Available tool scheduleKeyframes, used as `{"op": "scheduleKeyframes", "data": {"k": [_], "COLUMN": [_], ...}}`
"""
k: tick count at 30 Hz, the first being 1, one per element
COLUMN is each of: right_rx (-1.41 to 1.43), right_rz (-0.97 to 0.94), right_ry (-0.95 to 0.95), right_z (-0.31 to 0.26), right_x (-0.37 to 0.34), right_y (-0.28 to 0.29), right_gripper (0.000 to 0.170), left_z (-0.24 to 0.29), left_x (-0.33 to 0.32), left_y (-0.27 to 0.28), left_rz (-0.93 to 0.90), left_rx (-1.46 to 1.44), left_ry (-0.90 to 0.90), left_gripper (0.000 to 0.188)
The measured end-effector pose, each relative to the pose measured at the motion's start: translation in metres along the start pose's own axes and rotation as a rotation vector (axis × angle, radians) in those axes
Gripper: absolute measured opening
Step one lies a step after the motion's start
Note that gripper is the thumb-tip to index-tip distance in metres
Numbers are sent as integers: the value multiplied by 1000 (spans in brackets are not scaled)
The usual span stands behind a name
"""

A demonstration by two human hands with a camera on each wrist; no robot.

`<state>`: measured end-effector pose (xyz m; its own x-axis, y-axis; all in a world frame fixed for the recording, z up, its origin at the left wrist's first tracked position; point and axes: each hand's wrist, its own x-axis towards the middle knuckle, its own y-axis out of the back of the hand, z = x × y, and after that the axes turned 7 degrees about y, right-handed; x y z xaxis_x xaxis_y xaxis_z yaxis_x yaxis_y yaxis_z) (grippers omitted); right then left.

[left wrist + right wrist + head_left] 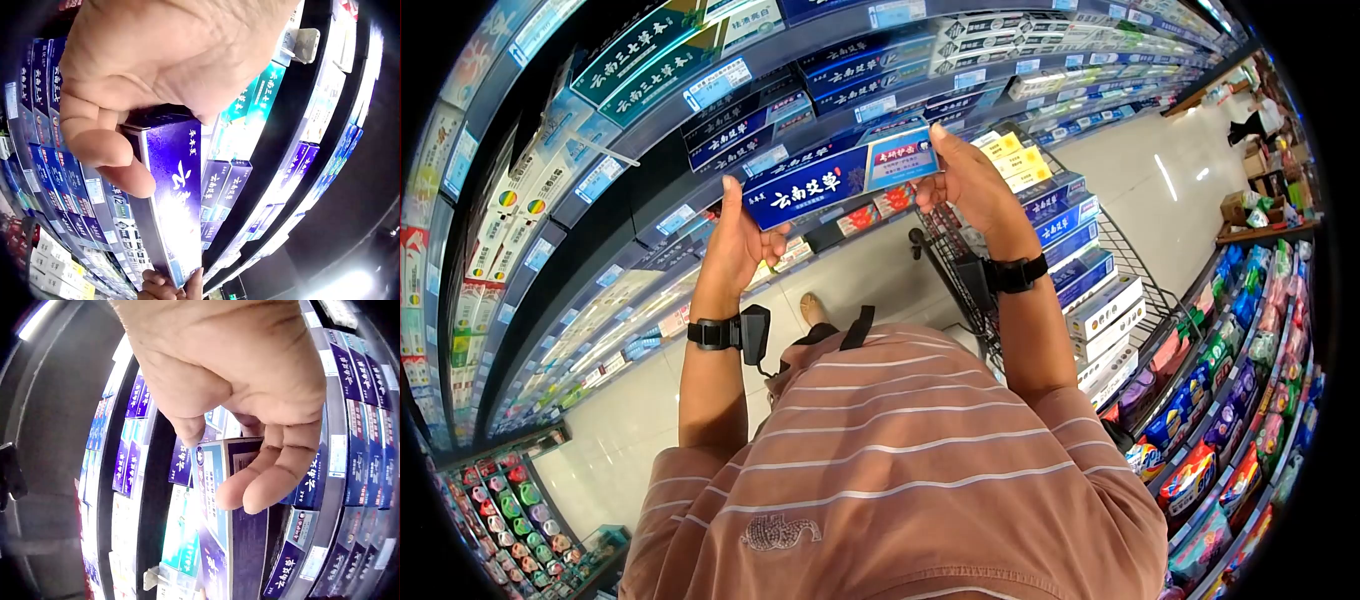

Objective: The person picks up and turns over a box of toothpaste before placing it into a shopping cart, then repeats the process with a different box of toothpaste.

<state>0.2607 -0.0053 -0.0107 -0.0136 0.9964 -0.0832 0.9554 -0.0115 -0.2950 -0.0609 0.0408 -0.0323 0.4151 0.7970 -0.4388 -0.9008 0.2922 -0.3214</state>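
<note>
Between both hands (737, 240) (978, 185), blue box (825, 188), ends gripped

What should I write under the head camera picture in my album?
Both hands hold a long blue box in front of store shelves, with a loaded cart nearby.
</note>
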Motion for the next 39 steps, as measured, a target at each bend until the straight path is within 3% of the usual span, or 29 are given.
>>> {"op": "scheduleKeyframes", "data": {"k": [8,21,27,34,39], "right_rx": [-27,-1,93,263,361], "right_rz": [29,-5,-33,-62,-118], "right_ry": [-104,-116,-110,-25,84], "right_z": [27,44,54,57,55], "right_x": [6,12,15,13,13], "right_y": [0,-5,1,1,-5], "right_gripper": [55,60,57,44,49], "left_z": [-11,-8,-7,-13,-12], "left_x": [-1,-24,-33,-40,-45], "left_y": [12,13,9,20,23], "left_rz": [160,232,228,54,-14], "left_rx": [120,185,212,166,148], "left_ry": [101,76,40,-126,-180], "left_gripper": [87,91,89,61,70]}}
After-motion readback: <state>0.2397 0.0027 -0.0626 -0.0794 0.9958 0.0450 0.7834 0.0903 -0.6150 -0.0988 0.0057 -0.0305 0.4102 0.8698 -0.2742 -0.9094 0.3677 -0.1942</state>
